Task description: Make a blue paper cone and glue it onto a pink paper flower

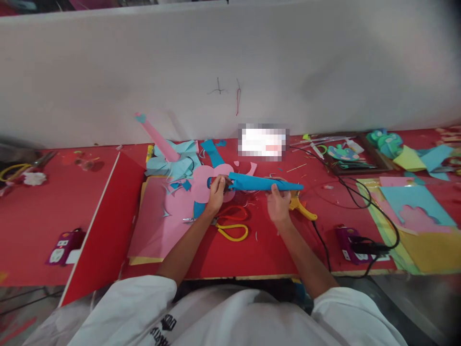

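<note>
At the frame's centre, a blue paper tube (257, 182) looks mostly rolled; its seam's fastening cannot be told. The left hand (216, 193) closes bent fingers on its left end, the right hand (279, 205) pinches its narrower right part. Leftward, scalloped pink paper (200, 182) lies cut out; upper left, a pink tube (161, 139) leans, already formed.

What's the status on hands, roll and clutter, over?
Right hand grips blue roll near narrow end; left hand at wide end. Roll roughly level. Scissors by left forearm, glue gun close beside right hand.
</note>
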Demonstrator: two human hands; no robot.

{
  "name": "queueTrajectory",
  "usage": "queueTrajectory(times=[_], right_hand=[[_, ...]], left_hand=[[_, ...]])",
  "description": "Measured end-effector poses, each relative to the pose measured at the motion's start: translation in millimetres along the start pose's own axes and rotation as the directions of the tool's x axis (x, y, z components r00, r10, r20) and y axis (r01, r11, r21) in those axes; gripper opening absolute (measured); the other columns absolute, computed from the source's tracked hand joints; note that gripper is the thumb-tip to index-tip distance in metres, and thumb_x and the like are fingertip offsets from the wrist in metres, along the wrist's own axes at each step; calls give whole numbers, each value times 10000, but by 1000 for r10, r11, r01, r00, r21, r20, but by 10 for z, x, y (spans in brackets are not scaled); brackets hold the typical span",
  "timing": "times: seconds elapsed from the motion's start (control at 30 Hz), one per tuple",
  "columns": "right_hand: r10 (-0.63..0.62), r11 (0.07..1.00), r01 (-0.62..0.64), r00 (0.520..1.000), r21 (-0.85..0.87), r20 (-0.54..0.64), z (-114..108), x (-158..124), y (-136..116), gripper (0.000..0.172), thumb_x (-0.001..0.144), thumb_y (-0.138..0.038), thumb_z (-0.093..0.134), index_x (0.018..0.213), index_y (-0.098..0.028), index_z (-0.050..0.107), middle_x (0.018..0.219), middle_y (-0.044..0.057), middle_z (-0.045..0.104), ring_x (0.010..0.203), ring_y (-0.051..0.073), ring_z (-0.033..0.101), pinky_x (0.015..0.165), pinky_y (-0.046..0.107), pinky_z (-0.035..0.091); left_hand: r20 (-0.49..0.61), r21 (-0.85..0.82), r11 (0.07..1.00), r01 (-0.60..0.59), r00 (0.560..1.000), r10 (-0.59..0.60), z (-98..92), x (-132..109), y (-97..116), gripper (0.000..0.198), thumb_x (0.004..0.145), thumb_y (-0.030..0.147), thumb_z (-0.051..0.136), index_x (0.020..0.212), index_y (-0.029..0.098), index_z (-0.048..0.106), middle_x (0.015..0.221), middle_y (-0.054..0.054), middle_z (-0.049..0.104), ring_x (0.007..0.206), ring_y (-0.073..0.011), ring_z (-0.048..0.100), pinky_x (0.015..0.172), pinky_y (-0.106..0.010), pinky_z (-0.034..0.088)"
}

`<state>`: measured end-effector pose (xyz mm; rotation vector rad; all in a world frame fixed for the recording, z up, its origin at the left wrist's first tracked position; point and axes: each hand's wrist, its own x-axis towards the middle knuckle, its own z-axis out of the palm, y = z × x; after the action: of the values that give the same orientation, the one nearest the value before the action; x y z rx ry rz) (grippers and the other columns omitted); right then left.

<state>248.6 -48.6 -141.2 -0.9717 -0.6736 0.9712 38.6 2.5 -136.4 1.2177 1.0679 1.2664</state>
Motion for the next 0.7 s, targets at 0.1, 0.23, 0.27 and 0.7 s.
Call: queueTrajectory(times=[0.1, 0.23, 0.27, 0.7], right_hand=[[5, 1000, -5, 1000, 21, -5, -36, 46, -38, 474, 878, -547, 815, 1250, -316, 635, 1327, 81, 758, 1233, 292, 736, 1092, 567, 583], [-8, 1000, 9, 995, -3, 95, 24, 25, -76, 492, 861, -542, 831, 1244, -313, 623, 1286, 80, 782, 1197, 295, 753, 1120, 581, 573], [-7, 1000, 7, 993, -2, 115, 47, 9, -78, 500, 856, -533, 837, 1245, -308, 617, 1282, 83, 786, 1189, 296, 757, 1128, 586, 567], [-59, 996, 72, 966, -46, 250, 79, -109, -66, 370, 884, -373, 849, 1164, -304, 618, 1377, 80, 747, 1333, 297, 693, 1181, 597, 524]], left_hand=[[45, -8, 1000, 28, 999, -27, -9, 40, -44, 603, 909, 806, 616, 814, 210, 621, 643, 12, 548, 541, -127, 428, 546, -294, 327], [62, 30, 1000, 4, 998, -6, -36, 78, -111, 457, 825, 587, 766, 665, 196, 591, 603, 15, 530, 604, -140, 445, 587, -286, 356], [56, 35, 999, 0, 998, -2, -42, 84, -126, 427, 809, 542, 769, 650, 195, 576, 602, 20, 522, 607, -136, 433, 585, -280, 350], [-75, 126, 990, -67, 994, 76, -23, 46, -88, 720, 898, 889, 545, 661, 219, 430, 637, 37, 375, 612, -127, 347, 604, -304, 319]])
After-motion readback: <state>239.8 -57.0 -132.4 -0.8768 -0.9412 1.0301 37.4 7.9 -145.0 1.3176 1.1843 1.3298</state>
